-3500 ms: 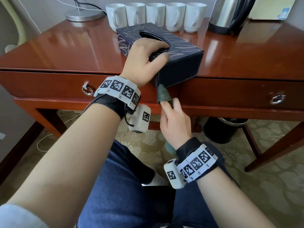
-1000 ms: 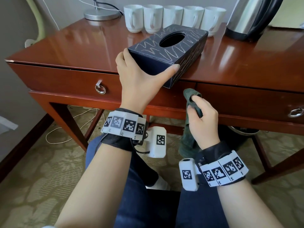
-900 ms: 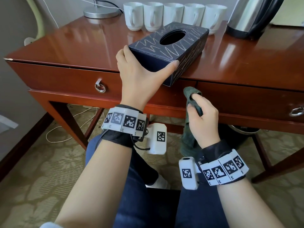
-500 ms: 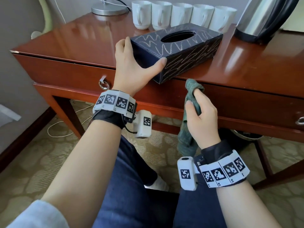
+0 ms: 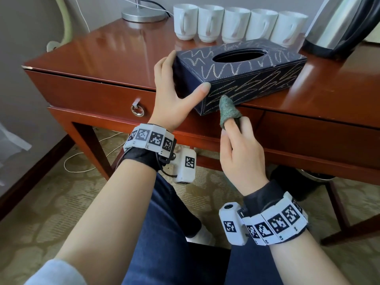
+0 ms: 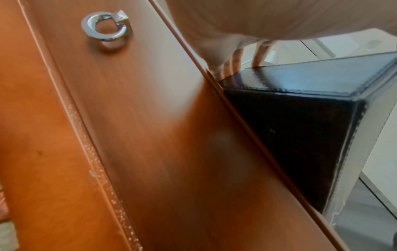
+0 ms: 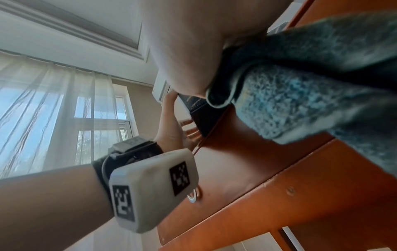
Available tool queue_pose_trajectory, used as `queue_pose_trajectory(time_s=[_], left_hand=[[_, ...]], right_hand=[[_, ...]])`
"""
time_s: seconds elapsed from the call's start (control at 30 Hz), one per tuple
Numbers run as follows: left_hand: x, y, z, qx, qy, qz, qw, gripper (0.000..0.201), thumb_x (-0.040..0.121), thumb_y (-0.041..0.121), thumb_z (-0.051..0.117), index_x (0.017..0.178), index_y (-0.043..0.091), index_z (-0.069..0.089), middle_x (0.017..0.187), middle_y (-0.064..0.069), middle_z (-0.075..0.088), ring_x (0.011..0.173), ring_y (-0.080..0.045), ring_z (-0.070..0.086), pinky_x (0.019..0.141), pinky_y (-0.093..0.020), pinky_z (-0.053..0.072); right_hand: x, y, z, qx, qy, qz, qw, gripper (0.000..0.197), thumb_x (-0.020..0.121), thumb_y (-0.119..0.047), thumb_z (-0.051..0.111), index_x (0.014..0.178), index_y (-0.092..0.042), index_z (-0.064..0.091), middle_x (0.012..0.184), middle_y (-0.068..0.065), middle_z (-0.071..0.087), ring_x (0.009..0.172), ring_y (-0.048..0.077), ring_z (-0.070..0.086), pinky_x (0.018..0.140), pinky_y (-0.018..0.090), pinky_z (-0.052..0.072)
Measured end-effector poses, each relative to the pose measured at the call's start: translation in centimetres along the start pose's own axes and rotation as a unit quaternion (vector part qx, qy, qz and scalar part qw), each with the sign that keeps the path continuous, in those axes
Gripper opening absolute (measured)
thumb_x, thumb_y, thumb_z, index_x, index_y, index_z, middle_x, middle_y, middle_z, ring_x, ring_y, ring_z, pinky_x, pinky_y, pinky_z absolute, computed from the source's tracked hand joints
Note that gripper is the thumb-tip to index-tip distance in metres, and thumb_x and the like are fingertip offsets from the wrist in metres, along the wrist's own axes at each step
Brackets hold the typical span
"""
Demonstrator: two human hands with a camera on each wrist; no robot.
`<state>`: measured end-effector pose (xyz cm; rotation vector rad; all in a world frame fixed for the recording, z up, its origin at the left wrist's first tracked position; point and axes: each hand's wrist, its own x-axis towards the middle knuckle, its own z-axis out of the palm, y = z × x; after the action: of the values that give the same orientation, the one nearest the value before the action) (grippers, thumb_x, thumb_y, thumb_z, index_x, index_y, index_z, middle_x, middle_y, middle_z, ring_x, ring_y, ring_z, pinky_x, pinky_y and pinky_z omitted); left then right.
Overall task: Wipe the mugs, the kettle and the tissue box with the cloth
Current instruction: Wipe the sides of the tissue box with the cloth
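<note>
The tissue box (image 5: 240,75) is set on the wooden desk (image 5: 339,93), at its front edge, with one corner reaching out slightly past the edge. It is dark blue, marked with pale zigzag lines, and its oval opening faces up.

The left hand (image 5: 174,95) is placed around the near left corner of the box. The thumb is stretched along the front long side, while the fingers are laid against the short end; in the left wrist view the fingertips (image 6: 232,62) are seen touching the upper edge of that end. The hand is spread wide rather than curled, and the box is braced between thumb and fingers. The forearm is raised from the lap towards the desk, wrist up.

The right hand (image 5: 240,151) is held just below the desk edge, in front of the drawer. A green cloth (image 5: 228,111) is wrapped over the extended index finger and is gripped by the other curled fingers and thumb; its covered tip is pressed to the lower front side of the box, close to the left thumb. The rest of the cloth is seen bunched in the palm in the right wrist view (image 7: 300,88).

Five white mugs (image 5: 236,24) are lined up behind the box, with the steel kettle (image 5: 337,25) at their right.
</note>
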<state>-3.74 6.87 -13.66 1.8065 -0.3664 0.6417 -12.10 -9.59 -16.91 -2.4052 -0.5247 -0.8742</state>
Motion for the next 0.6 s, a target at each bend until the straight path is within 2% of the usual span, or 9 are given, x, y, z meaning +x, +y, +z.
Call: queue_pose_trajectory(time_s=[0.1,0.17,0.33,0.43,0.53,0.6], left_hand=[[0.1,-0.2,0.1,0.021,0.001,0.014,1.000,0.096,0.078,0.057,0.062,0.147,0.000,0.028,0.136,-0.007,0.030,0.135,-0.026,0.036,0.114,-0.046,0.033],[0.3,-0.4,0.2,0.030,0.000,0.018,0.999,0.095,0.078,0.059,0.061,0.146,0.001,0.028,0.134,-0.006,0.030,0.132,-0.030,0.037,0.110,-0.051,0.036],[0.5,-0.8,0.4,0.037,0.002,0.029,0.999,0.095,0.078,0.062,0.060,0.143,-0.001,0.030,0.131,-0.005,0.030,0.129,-0.032,0.040,0.107,-0.053,0.039],[0.5,-1.0,0.4,0.036,0.004,0.029,0.999,0.096,0.078,0.063,0.059,0.143,-0.002,0.029,0.132,-0.007,0.029,0.130,-0.034,0.038,0.107,-0.054,0.038],[0.5,-0.9,0.5,0.035,0.003,0.028,0.999,0.098,0.078,0.064,0.058,0.144,-0.002,0.028,0.132,-0.007,0.028,0.131,-0.034,0.037,0.108,-0.053,0.038],[0.5,-0.8,0.4,0.037,0.002,0.029,0.999,0.099,0.077,0.065,0.057,0.143,-0.002,0.028,0.130,-0.004,0.028,0.130,-0.033,0.037,0.108,-0.053,0.038]], right_hand=[[0.3,-0.3,0.3,-0.023,-0.017,0.009,1.000,0.022,0.094,-0.019,0.036,0.115,-0.020,0.040,0.099,0.011,0.046,0.061,0.016,0.037,0.046,0.026,0.036],[0.6,-0.5,0.4,-0.030,-0.023,0.007,0.999,0.023,0.093,-0.018,0.038,0.116,-0.021,0.040,0.099,0.011,0.046,0.062,0.015,0.035,0.047,0.025,0.033],[1.7,-0.9,0.5,-0.053,-0.018,-0.001,0.998,0.027,0.092,-0.015,0.042,0.117,-0.016,0.050,0.100,0.011,0.047,0.065,0.014,0.033,0.048,0.025,0.032],[1.6,-0.5,0.4,-0.055,-0.015,0.036,0.998,0.029,0.091,-0.013,0.042,0.119,-0.015,0.051,0.098,0.010,0.045,0.062,0.016,0.034,0.048,0.026,0.032],[0.9,-0.4,0.7,-0.047,-0.040,0.046,0.997,0.030,0.092,-0.009,0.048,0.121,-0.014,0.052,0.095,0.005,0.037,0.059,0.017,0.032,0.049,0.026,0.029],[0.6,-0.5,1.0,-0.048,-0.056,0.036,0.997,0.032,0.091,-0.008,0.052,0.122,-0.014,0.053,0.095,0.007,0.039,0.060,0.016,0.031,0.049,0.026,0.028]])
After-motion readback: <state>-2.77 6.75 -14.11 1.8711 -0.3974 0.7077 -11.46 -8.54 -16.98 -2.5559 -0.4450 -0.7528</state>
